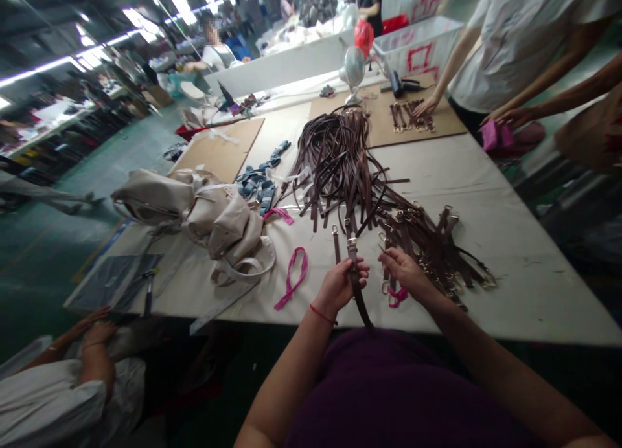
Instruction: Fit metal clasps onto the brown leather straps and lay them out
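Note:
My left hand (343, 283) is closed around a brown leather strap (360, 305) with a metal buckle (352, 242). Below the hand the strap hangs toward my body, and its upper part reaches toward the pile. To the right, my right hand (407, 274) has its thumb and fingers pinched together beside the strap; what they hold, if anything, is too small to make out. Short brown straps with metal clasps (385, 285) and a bit of pink ribbon (397, 297) lie under and beside that hand. Another short strap with a clasp (335, 242) lies just left of the buckle.
A heap of long brown straps (335, 153) lies ahead, with buckled straps (437, 247) to the right. Cream bags (208, 215), blue-grey pieces (262, 186) and a pink ribbon loop (293, 280) lie left. A co-worker's hand (426, 106) touches short straps on a brown board (444, 121).

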Motion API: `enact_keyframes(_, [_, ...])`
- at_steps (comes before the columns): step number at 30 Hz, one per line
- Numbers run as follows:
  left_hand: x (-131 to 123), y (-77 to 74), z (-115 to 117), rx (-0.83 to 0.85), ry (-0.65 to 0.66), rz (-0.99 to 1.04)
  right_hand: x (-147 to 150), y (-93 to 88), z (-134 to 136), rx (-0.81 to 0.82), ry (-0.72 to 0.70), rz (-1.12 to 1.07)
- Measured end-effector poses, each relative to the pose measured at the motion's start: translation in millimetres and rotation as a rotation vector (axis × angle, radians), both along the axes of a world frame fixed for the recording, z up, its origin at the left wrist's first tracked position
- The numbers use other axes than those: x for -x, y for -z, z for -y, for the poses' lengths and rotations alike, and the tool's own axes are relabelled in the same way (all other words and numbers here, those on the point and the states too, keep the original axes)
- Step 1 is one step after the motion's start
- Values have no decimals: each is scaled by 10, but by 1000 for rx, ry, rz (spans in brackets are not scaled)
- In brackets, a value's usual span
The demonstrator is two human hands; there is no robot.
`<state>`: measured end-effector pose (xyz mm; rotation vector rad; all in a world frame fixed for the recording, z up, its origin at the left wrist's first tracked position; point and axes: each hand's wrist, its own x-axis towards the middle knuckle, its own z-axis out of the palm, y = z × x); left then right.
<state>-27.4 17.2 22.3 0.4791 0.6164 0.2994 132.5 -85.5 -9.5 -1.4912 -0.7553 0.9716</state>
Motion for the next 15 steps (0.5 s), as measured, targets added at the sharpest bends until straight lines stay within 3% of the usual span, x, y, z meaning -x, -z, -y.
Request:
enact_keyframes(8, [-26,46,-79,145,-141,-34,447,46,121,40,-214,-236])
enact_keyframes(15, [-21,143,-144,122,-251,-10,535,69,131,80,-311,-212])
